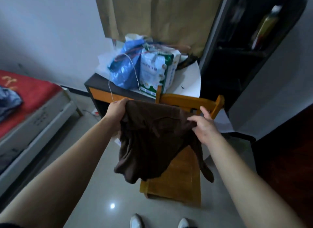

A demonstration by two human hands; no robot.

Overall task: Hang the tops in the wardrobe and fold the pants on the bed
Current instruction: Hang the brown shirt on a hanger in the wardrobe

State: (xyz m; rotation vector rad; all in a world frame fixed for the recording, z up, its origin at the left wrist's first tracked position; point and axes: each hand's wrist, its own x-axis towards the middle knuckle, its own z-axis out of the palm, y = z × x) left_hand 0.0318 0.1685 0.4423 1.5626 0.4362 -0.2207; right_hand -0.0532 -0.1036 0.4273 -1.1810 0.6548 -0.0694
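A dark brown garment (pixel 152 143) hangs in front of me above a wooden chair (pixel 179 177). My left hand (pixel 116 111) grips its upper left corner. My right hand (pixel 205 126) pinches the cloth at its upper right edge, thumb and fingers partly spread. The rest of the garment droops crumpled toward the chair seat, so its type is hard to tell. The bed (pixel 32 99) with a red cover lies at the left, with a blue piece of clothing (pixel 8 100) on it. A dark open wardrobe (pixel 240 61) stands at the right.
Behind the chair a low dark cabinet (pixel 100 85) carries a blue plastic bag (pixel 125 70), a white and green pack (pixel 157 71) and a white round board (pixel 189 82). A tan curtain (pixel 160 15) hangs above. Grey tiled floor (pixel 105 185) lies below, my shoes at the bottom edge.
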